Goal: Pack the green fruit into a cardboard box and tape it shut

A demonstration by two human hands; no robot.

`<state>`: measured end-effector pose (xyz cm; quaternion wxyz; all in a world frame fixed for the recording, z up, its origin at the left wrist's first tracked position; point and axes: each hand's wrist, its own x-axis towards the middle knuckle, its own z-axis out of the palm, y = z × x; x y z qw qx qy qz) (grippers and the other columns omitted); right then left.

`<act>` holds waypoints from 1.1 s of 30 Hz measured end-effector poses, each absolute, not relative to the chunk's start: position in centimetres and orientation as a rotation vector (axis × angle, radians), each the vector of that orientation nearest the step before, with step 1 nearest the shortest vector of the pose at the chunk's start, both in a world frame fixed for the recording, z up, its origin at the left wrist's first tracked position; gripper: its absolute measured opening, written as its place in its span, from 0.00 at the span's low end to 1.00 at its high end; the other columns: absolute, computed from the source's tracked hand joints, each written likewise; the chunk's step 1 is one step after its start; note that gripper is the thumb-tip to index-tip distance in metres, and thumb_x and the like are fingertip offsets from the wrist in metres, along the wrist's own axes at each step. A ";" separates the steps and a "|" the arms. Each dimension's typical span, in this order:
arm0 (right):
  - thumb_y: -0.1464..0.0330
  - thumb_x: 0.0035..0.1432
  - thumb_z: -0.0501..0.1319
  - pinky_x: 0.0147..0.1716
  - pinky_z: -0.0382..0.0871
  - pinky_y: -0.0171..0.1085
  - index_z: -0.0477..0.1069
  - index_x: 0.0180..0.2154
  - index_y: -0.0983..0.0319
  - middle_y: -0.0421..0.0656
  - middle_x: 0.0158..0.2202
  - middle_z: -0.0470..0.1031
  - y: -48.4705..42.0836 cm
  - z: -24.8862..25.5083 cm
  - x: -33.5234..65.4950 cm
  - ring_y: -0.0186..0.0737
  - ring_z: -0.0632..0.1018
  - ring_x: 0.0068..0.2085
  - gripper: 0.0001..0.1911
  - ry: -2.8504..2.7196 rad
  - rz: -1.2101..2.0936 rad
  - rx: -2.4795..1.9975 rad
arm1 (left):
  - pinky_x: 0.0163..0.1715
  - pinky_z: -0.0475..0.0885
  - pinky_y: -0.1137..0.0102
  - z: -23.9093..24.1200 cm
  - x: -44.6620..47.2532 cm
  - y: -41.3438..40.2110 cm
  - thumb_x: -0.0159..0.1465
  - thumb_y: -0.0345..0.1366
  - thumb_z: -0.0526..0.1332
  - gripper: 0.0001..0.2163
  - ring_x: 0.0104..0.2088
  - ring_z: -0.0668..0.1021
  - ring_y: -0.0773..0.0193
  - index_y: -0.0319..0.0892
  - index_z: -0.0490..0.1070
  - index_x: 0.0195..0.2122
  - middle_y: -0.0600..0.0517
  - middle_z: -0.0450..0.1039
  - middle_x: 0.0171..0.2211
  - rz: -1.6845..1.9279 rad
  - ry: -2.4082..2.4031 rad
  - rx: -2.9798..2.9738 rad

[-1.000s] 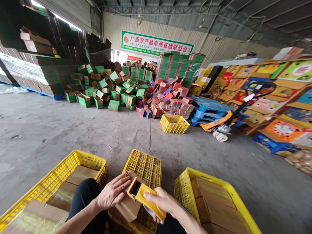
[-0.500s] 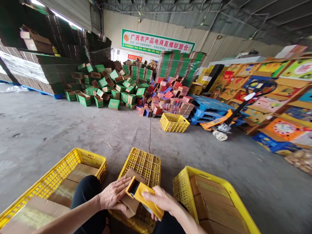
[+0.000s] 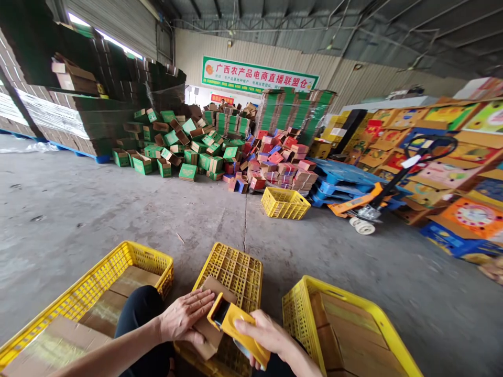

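Observation:
A small brown cardboard box (image 3: 210, 335) lies on a yellow plastic crate (image 3: 239, 267) that stands upside down between my knees. My left hand (image 3: 186, 317) rests on top of the box with its fingers stretched out flat. A yellow tape dispenser (image 3: 236, 320) is gripped in my right hand (image 3: 269, 335), thumb along its upper side. Its front end is at the right side of the box, close to my left fingertips. Whether tape is stuck to the box there I cannot tell.
Yellow crates with taped cardboard boxes stand at my left (image 3: 129, 256) and right (image 3: 302, 314). Farther off are another yellow crate (image 3: 285, 204), an orange pallet jack (image 3: 357, 204), blue pallets (image 3: 341, 175), heaped green cartons (image 3: 188, 170) and stacked fruit cartons (image 3: 428, 167).
The view has shifted slightly, so the scene sits a little lower and farther right. My left hand stays flat on the box; the tape dispenser has barely moved in my right hand.

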<state>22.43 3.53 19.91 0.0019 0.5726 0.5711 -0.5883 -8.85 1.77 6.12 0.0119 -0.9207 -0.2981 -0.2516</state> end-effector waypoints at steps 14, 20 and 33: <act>0.41 0.63 0.63 0.24 0.75 0.35 0.62 0.45 0.57 0.36 0.19 0.76 3.5 19.6 23.2 0.46 0.85 0.25 0.28 1.786 -1.825 1.792 | 0.72 0.62 0.52 6.1 -6.7 1.6 0.70 0.62 0.61 0.55 0.75 0.61 0.41 0.36 0.27 0.80 0.31 0.53 0.75 -0.664 -0.947 -2.965; 0.40 0.61 0.63 0.25 0.75 0.35 0.61 0.44 0.57 0.37 0.19 0.76 4.1 18.0 23.5 0.47 0.85 0.25 0.29 1.751 -1.825 1.769 | 0.72 0.64 0.54 5.7 -7.0 1.8 0.72 0.63 0.58 0.51 0.75 0.62 0.45 0.36 0.31 0.80 0.33 0.57 0.74 -0.686 -0.927 -2.905; 0.42 0.63 0.62 0.19 0.68 0.29 0.64 0.45 0.59 0.38 0.20 0.78 3.4 19.8 27.0 0.42 0.83 0.22 0.27 1.775 -1.839 1.751 | 0.71 0.63 0.49 5.1 -7.8 1.8 0.67 0.68 0.58 0.48 0.74 0.64 0.41 0.48 0.44 0.80 0.37 0.53 0.77 -0.716 -0.942 -2.893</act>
